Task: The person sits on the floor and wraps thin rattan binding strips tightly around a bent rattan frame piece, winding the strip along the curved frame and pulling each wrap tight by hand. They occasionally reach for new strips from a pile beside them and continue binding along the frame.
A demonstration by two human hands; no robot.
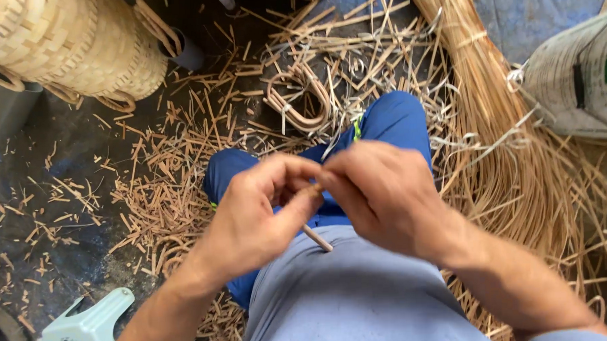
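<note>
My left hand (261,212) and my right hand (378,188) meet over my lap, fingertips pinched together on a thin cane strip (317,238). One end of the strip pokes out below my left thumb toward my grey shirt. My knees in blue trousers (396,117) lie beneath the hands. How the strip runs inside the fingers is hidden.
Woven bamboo baskets (70,44) stand at the upper left. A bent bundle of cane loops (301,100) lies ahead of my knees. A long sheaf of cane strips (511,156) runs down the right. A white sack (576,80) sits at the right. Cane offcuts litter the floor; a pale green stool (87,329) is at lower left.
</note>
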